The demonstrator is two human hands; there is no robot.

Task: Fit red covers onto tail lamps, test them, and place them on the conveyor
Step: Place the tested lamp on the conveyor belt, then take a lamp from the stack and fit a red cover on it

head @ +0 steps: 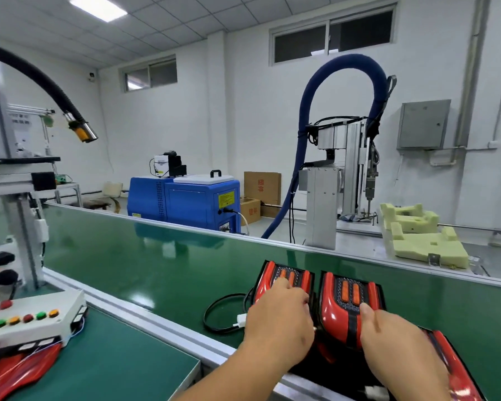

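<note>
On the conveyor, left hand grips the left tail lamp, right hand the right tail lamp, fingers curled round each.

Bare left hand, right hand.

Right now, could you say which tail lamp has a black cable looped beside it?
The leftmost tail lamp, under the left hand; only there does a black cable loop alongside.

red-and-black tail lamps, green conveyor, blue machine
</note>
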